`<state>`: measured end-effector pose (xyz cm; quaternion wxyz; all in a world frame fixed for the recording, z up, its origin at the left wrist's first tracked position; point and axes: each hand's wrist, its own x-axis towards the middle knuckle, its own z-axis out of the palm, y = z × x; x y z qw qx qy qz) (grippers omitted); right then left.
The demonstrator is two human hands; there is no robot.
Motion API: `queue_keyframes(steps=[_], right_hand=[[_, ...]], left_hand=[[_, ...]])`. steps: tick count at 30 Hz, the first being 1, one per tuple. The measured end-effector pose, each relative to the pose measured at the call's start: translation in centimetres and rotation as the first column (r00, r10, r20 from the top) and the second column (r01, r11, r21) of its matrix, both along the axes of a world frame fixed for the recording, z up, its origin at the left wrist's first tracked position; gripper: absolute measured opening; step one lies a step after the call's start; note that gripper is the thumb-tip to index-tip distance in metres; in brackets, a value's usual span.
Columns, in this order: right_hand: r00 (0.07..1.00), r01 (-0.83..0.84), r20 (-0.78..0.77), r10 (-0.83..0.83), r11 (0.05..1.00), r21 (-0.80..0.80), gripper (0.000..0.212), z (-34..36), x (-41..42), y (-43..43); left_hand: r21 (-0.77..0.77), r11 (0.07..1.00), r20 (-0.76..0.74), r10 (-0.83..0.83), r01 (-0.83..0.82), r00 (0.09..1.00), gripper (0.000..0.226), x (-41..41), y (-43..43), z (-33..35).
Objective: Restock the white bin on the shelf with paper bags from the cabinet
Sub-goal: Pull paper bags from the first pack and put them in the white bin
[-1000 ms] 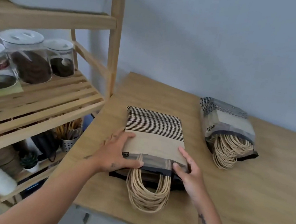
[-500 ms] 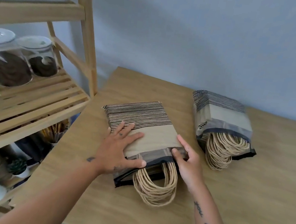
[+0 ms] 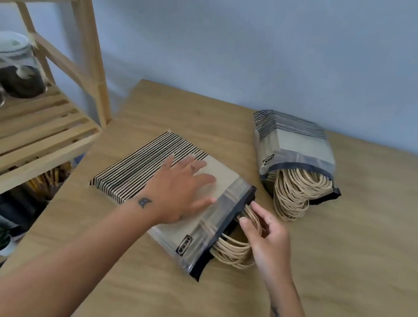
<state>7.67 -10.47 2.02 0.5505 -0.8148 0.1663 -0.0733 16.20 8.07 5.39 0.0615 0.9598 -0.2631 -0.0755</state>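
— Where's the bag pack [image 3: 171, 193]?
— Flat on the worktop [image 3: 347, 269], under the left hand [image 3: 179, 194], fingers spread.
— The right hand [image 3: 269, 235]?
— Curled around its twine handles [image 3: 232, 252].

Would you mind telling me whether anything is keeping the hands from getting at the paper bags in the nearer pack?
Yes: the clear plastic wrap with its dark edge encloses the nearer pack of paper bags. The left hand lies flat on top; the right hand is at the open end, fingers among the protruding handles.
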Motion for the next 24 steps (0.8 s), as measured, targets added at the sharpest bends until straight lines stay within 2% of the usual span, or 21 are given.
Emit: queue_keyframes(steps=[3,6,10,15,20,24], right_hand=[[0.998,0.056,-0.024,-0.056,0.998,-0.023,0.044,-0.5,-0.3,0.3],[0.991,0.13,-0.036,-0.132,0.99,-0.047,0.041,-0.9,-0.4,0.7],[0.977,0.203,-0.037,-0.209,0.972,-0.122,0.036,-1.0,-0.2,1.2],[0.986,0.146,-0.017,-0.169,0.895,-0.422,0.025,-0.4,0.6,1.1],[0.991,0.106,-0.026,-0.134,0.877,-0.469,0.019,-0.1,1.2,0.9],[0.99,0.099,-0.041,-0.135,0.873,-0.478,0.032,-0.2,1.4,1.1]], left_hand=[[-0.098,0.99,-0.108,-0.113,0.103,0.988,0.07,1.2,0.2,-2.1],[-0.208,0.976,-0.096,-0.092,0.07,0.991,0.079,1.0,0.5,-3.4],[-0.219,0.974,-0.071,-0.074,0.057,0.995,0.077,0.7,0.5,-3.6],[-0.227,0.973,-0.064,-0.063,0.047,0.996,0.075,0.7,0.5,-3.6],[-0.246,0.969,-0.059,-0.056,0.039,0.997,0.074,0.8,0.6,-3.9],[-0.254,0.967,-0.06,-0.043,0.026,0.997,0.074,1.0,0.5,-4.1]])
